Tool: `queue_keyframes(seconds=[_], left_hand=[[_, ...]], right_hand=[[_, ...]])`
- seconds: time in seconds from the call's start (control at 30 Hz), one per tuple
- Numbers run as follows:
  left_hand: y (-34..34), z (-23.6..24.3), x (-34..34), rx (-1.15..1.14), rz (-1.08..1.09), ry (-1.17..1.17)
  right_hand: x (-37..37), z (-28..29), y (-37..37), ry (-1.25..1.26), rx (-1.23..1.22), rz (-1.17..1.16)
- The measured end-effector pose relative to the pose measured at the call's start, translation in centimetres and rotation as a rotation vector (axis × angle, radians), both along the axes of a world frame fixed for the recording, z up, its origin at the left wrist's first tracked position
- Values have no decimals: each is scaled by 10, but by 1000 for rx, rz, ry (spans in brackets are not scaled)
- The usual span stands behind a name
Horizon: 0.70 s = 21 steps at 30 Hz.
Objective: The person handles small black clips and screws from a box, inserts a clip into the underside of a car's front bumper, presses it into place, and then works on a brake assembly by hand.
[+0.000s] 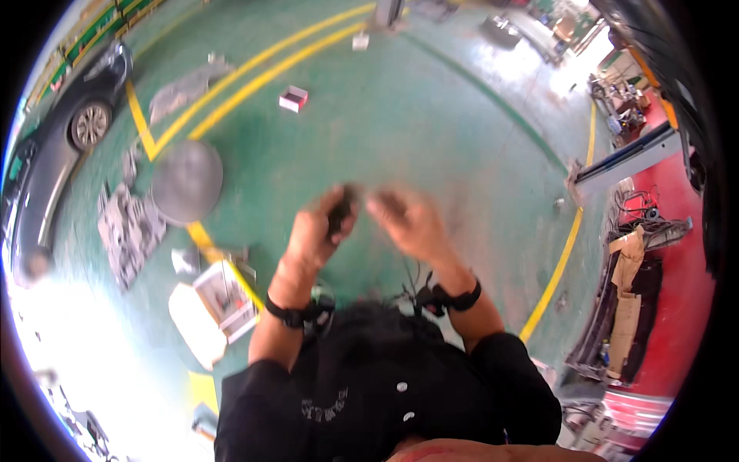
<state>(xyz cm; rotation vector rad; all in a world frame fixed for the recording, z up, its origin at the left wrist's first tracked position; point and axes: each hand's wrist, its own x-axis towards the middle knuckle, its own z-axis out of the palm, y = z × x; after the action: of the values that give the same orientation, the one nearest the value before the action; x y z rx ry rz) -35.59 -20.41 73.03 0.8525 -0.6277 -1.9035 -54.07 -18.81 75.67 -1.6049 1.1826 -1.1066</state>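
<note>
My left hand [310, 232] is closed around a small dark object [343, 212], too blurred for me to name. Close beside it on the right, my right hand [416, 227] points its fingers toward that object. Motion smears the right fingertips, and I cannot tell whether they hold or touch anything. Both hands are raised in front of my chest, above the green floor. A black strap [286, 312] with a small device circles the left wrist, and a similar strap [464, 296] circles the right.
A round grey stool or disc [187, 181] and crumpled grey cloth [131, 231] are on the left. Nearer stands an open white box [223, 296] with small items. A small open carton [293, 98] lies ahead. A dark car [65, 154] is far left; a lift arm [627, 163] is right.
</note>
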Motion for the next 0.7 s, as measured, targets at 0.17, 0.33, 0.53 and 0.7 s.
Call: queue_keyframes(seconds=[0.17,0.33,0.53,0.7], left_hand=[[7,29,44,38,47,394],[9,8,86,166,187,650],[4,-2,128,190,305,792],[-4,-3,160,177,345,812]], right_hand=[[42,27,7,-159,-21,36],[95,19,-3,36,-290,31],[155,21,-15,294,-310,204],[200,16,-25,418,-269,343]])
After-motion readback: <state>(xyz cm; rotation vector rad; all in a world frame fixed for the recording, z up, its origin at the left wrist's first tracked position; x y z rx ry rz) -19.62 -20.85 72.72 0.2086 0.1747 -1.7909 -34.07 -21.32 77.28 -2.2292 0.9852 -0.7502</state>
